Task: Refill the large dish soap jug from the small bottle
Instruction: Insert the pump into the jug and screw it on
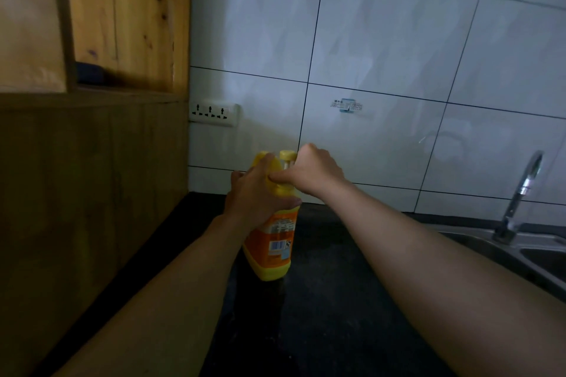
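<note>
A large yellow dish soap jug [271,249] with an orange label stands upright on the dark countertop [330,300], near the tiled wall. My left hand [255,194] wraps around the jug's shoulder and handle. My right hand [312,170] is closed around the neck area just below a yellow pump top [287,155] that sticks up above my fingers. A small bottle is not in view.
A wooden cabinet [92,162] flanks the counter on the left, with a wall socket [213,113] beside it. A steel sink [520,254] and chrome tap [520,193] sit at the right. A small sticker [347,105] is on the tiles.
</note>
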Demonstrator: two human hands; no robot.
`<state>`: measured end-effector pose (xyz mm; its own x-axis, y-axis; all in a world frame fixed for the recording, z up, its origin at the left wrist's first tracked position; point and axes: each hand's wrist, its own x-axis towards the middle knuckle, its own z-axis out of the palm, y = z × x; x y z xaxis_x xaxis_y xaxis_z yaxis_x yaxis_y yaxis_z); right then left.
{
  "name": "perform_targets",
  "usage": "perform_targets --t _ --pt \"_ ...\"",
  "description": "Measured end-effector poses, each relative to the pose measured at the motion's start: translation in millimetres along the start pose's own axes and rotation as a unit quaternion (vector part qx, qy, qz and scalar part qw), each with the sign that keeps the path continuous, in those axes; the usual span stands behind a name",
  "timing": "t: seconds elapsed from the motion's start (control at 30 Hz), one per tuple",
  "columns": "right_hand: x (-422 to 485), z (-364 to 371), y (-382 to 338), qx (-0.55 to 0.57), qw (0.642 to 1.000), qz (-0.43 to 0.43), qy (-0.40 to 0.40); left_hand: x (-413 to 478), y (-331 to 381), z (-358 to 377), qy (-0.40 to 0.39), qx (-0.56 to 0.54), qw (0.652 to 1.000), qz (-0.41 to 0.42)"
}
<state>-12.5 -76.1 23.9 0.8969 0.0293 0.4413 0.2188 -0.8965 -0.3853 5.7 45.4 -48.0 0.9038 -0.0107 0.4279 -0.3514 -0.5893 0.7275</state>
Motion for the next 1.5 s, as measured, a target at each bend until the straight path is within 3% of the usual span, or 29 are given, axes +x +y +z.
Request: perform_targets --t 0.07,0.17,0.33,0.5,0.63,0.73,0.83,0.97,1.07,1.2,1.3,1.5 --pt "-0.8 -0.1 -6.5 -0.074 0.997 0.011 0.010 0.4 -2.9 1.4 0.005 -0.005 1.000 -0.002" --pt "1.9 -12.3 -10.0 -0.113 0.992 0.019 -0.041 1.2 -5.6 3.0 0.015 0.001 1.000 0.006" --pt "1.2 -27.5 -9.9 0.043 0.987 0.032 -0.150 0.7 -2.7 3.6 0.022 0.020 0.999 0.021" --pt "2.3 -13.4 -4.9 0.118 0.983 0.041 -0.136 0.2 -0.7 3.3 0.021 0.035 0.999 0.029" --pt "-0.1 -3.4 -5.9 0.020 0.998 0.041 -0.040 3.4 -6.2 5.3 0.027 0.024 0.999 0.029" --pt "-7.1 -7.5 -9.6 -0.078 0.995 0.041 -0.037 5.9 -10.0 6.9 0.028 0.014 0.999 0.026" --pt "-5.6 -29.9 -14.7 -0.101 0.995 0.017 -0.005 4.4 -8.3 7.8 0.029 0.019 0.999 0.027" --pt "-1.0 -42.9 -26.7 -0.185 0.968 -0.131 -0.109 3.4 -5.1 4.8 0.036 0.026 0.998 0.045" --pt "5.7 -36.3 -32.5 -0.248 0.941 -0.163 -0.160 -0.2 -2.9 3.3 0.041 0.011 0.997 0.058" --pt "21.0 -38.7 -43.1 -0.283 0.928 -0.120 -0.212 -2.5 -3.5 4.1 0.051 -0.001 0.997 0.051" --pt "32.0 -35.0 -47.8 -0.228 0.931 -0.065 -0.277 -3.0 -3.4 5.2 0.050 -0.023 0.998 0.041" --pt "42.8 -19.5 -54.6 -0.214 0.932 0.073 -0.284 -2.6 -5.7 7.1 0.061 -0.030 0.996 0.051"
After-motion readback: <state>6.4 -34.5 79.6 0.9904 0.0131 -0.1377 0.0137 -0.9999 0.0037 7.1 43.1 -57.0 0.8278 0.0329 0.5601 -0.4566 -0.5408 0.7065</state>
